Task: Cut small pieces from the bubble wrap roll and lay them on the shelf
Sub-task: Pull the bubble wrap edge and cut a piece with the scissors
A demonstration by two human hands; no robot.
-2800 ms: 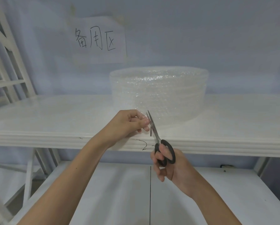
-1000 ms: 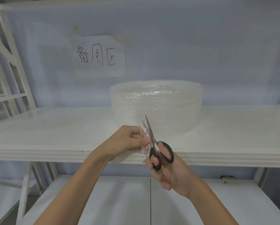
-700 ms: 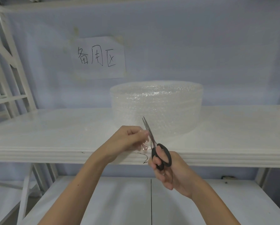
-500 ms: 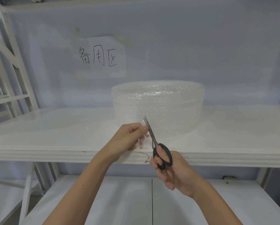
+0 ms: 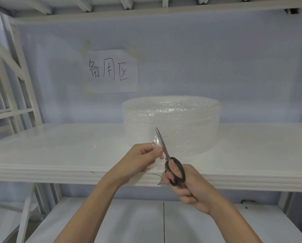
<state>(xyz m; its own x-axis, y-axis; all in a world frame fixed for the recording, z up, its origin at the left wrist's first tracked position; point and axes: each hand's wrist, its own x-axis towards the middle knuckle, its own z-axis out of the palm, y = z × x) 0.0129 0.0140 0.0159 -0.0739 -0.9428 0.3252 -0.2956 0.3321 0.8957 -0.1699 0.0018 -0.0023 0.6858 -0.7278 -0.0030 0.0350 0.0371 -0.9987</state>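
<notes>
Pinching a clear flap of bubble wrap [image 5: 157, 143] between thumb and fingertips, the left hand [image 5: 141, 159] hovers just above the front edge of the white shelf [image 5: 59, 151]; the other fingers are curled in toward the palm. Just to its right, the right hand [image 5: 187, 185] grips a pair of black-handled scissors [image 5: 170, 159], fingers threaded through the loops and closed around them; the blades stand nearly together, tilted up and slightly left, their tips pointing at the bubble wrap roll [image 5: 171, 123], with the held flap lying against them. Whether the flap is already severed from the roll cannot be told; the film is too transparent. The roll stands on its flat end in the middle of the shelf, behind both hands and close to the blue back wall [image 5: 216, 67]; a paper sign [image 5: 110, 71] with handwritten characters is stuck to that wall, above and left of the roll. A lower shelf [image 5: 129, 221] shows beneath the forearms.
</notes>
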